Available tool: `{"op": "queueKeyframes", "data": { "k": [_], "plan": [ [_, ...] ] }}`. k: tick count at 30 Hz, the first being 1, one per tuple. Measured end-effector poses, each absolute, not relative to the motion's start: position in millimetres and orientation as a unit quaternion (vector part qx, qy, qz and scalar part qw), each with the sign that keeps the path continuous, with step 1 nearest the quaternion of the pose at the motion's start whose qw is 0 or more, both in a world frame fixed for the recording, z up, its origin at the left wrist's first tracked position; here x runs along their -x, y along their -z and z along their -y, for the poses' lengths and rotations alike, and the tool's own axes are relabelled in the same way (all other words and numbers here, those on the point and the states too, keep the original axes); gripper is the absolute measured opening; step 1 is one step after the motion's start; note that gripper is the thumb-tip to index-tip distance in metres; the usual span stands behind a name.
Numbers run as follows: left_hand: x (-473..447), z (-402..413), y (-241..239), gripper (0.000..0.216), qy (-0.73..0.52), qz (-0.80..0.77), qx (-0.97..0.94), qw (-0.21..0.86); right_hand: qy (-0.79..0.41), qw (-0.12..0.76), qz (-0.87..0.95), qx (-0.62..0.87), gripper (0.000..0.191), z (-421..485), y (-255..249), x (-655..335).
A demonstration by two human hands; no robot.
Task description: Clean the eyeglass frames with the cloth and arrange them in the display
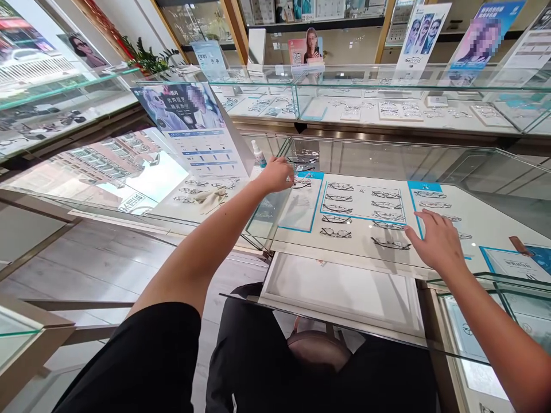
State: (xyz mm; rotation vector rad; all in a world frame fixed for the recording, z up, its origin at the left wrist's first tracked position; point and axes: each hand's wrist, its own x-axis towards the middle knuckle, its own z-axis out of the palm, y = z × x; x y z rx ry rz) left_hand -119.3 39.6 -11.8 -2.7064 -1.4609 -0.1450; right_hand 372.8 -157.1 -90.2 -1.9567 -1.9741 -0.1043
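Observation:
My left hand (278, 173) reaches far forward to the back left of a white display tray (310, 235) inside a glass showcase. Its fingers are curled round a pair of dark-framed glasses (301, 183) lying there. My right hand (434, 241) rests flat on the tray's front right, fingers spread, holding nothing. Its fingertips lie beside a dark pair of glasses (391, 244). Several more pairs (364, 203) lie in rows between my hands, inside blue-outlined panels.
A small spray bottle (258, 154) and a crumpled cloth (209, 198) lie on the glass counter to the left, below a leaning poster (193, 129). More glass cases with glasses stand behind. A pulled-out white shelf (344, 292) lies below the tray.

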Motion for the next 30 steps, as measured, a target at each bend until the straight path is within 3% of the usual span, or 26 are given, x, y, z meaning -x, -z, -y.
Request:
{"op": "queueKeyframes", "data": {
  "k": [7,12,15,18,21,27,30],
  "plan": [
    [130,43,-16,0.017,0.122,0.451,0.882,-0.069,0.034,0.177,0.696,0.695,0.059,159,87,-371],
    [115,147,-38,0.016,0.092,0.348,0.891,-0.276,0.033,0.172,0.698,0.695,0.06,158,89,-374],
    [101,186,-16,0.009,0.035,0.295,0.869,-0.395,0.028,0.17,0.694,0.699,0.06,157,88,-374],
    [94,197,28,0.01,-0.01,0.283,0.852,-0.441,0.02,0.165,0.691,0.704,0.06,157,87,-373],
    [94,185,75,0.007,-0.046,0.304,0.858,-0.411,0.017,0.165,0.691,0.703,0.061,158,86,-372],
    [97,129,137,0.006,-0.057,0.43,0.887,-0.159,0.026,0.174,0.696,0.696,0.059,159,87,-372],
    [102,96,155,0.014,-0.045,0.476,0.872,-0.103,0.023,0.17,0.695,0.698,0.06,158,86,-372]
  ]
}}
